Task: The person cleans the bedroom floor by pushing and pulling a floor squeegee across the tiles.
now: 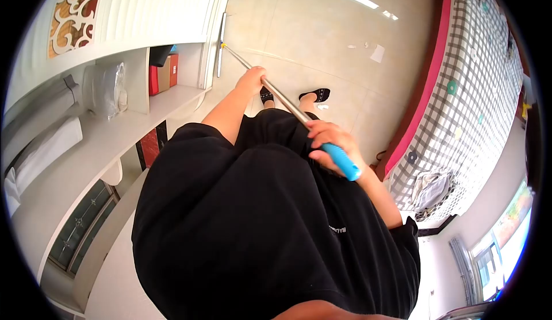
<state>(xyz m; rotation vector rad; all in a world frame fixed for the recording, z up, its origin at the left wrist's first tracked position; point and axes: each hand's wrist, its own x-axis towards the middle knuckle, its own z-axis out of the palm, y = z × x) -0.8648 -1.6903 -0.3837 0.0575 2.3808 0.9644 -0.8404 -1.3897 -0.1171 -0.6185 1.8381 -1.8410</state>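
A floor squeegee (282,97) with a long metal pole runs diagonally across the view. Its thin, straight head (220,61) lies on the tiles at the base of the white cabinet, joined to the pole by a small yellow piece. My left hand (253,80) is closed around the pole's middle. My right hand (333,141) wraps the upper end, with part of the blue grip (344,162) sticking out beyond it. White scraps, among them a flat paper piece (377,53), lie on the floor right of the squeegee head.
A bed with a checked cover (445,84) and red side edge borders the right. On the left stand a white cabinet (155,10) and a shelf (109,130) holding plastic-wrapped items (106,90) and boxes (167,74). My black shoes (316,95) stand on the tiled floor (299,21).
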